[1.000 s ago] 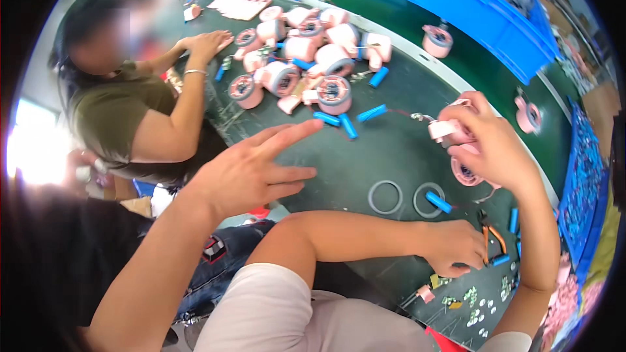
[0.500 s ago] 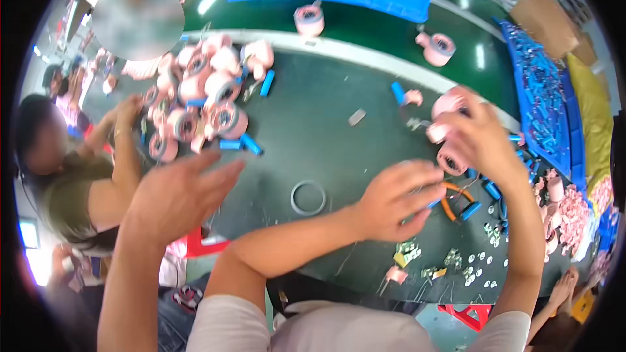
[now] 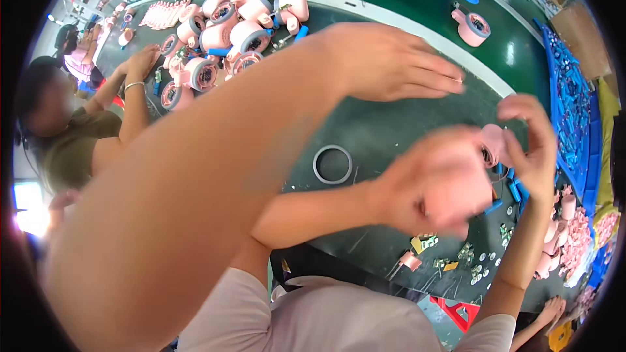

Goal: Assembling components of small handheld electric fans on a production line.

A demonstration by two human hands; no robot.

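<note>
L. hand (image 3: 409, 173) grasps a blurred pink housing (image 3: 462, 197) above the worktop (image 3: 391, 117). R. hand (image 3: 535, 146) curves its fingers at a smaller pink part (image 3: 495, 143); if it grips, I can't tell. Co-worker's arm (image 3: 215, 163) reaches across from L., w/ grey ring (image 3: 315, 164) lying near it.

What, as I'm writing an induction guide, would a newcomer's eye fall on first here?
Probably another person's bare arm, stretching large and blurred from the lower left across the picture. Next, right of centre, the wearer's left hand holds a blurred pink part, with the right hand at another pink piece just beyond. The heap of pink-and-grey housings at the upper left also stands out.
</note>
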